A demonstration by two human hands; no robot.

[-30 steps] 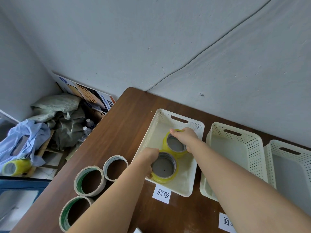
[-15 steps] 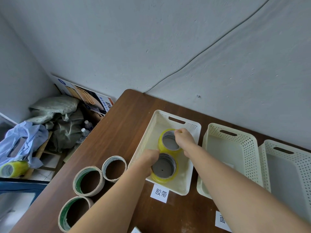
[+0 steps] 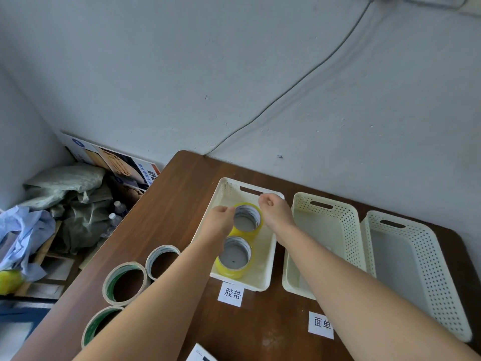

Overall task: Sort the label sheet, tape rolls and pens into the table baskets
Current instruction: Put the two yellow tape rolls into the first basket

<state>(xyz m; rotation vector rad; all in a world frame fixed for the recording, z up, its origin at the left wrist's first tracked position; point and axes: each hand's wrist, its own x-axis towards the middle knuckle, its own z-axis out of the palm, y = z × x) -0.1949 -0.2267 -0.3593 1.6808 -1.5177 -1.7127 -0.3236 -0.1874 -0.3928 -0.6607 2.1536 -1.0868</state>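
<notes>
Now the far yellow tape roll (image 3: 253, 231) lies flat at the back of the left basket (image 3: 229, 184), with the near yellow roll (image 3: 231, 271) just in front of it, the two touching or nearly so. A second ago the right hand (image 3: 270, 205) gripped the far roll and the left hand (image 3: 220, 218) sat on the near one. The right hand hangs over the basket's far corner with fingers loosely curled and nothing in them. The left hand is at the far roll's left rim, fingers bent; whether it pinches or only touches the rim, I cannot tell. Both yellow rolls look delivered, so this step is likely closing.

Counted, there are two yellow rolls in the basket and three pale rolls unsorted on the counter (image 3: 182, 191) to the left: one (image 3: 162, 250), a second (image 3: 125, 265) and a third (image 3: 89, 332), partly behind the left forearm. Baskets number three: the left one, a middle basket (image 3: 346, 230) and a right basket (image 3: 442, 282). Two paper tags lie before them, one (image 3: 231, 293) by the left basket and another (image 3: 321, 323) by the middle. A sheet corner (image 3: 200, 356) peeks in below. No pens show.
</notes>
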